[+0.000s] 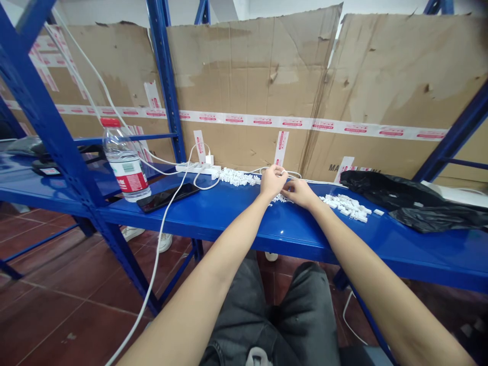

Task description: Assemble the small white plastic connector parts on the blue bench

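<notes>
Presently my left hand (272, 179) and right hand (301, 192) meet over small white pieces (345, 206) on the blue shelf (229, 213), grip pinched together, contents too small to tell.

Bare forearms, grey jeans (faded)

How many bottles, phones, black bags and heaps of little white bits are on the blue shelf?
Water bottle: 1
Phone: 1
Black bag: 1
Heaps of small white parts, left heap and right heap: 2
Total: 5
</notes>
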Action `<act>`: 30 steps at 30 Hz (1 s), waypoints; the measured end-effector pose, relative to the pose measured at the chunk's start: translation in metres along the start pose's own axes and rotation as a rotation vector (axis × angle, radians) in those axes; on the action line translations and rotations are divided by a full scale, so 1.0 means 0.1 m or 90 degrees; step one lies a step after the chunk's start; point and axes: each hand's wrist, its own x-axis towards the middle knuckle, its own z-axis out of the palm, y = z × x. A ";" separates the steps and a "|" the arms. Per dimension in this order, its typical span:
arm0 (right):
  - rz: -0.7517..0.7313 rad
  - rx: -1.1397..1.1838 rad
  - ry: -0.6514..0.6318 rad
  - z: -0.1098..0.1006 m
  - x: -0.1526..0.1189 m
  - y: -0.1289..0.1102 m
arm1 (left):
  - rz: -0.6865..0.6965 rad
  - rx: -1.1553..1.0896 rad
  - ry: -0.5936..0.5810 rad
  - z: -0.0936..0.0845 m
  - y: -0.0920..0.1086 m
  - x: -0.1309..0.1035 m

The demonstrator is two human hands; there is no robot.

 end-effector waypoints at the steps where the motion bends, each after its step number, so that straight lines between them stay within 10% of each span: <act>1: -0.006 -0.004 -0.009 0.01 0.01 0.00 | 0.002 0.007 -0.001 0.00 0.00 -0.01; 30: 0.049 0.069 0.076 -0.07 -0.02 -0.03 | 0.001 0.057 -0.017 -0.05 0.01 -0.03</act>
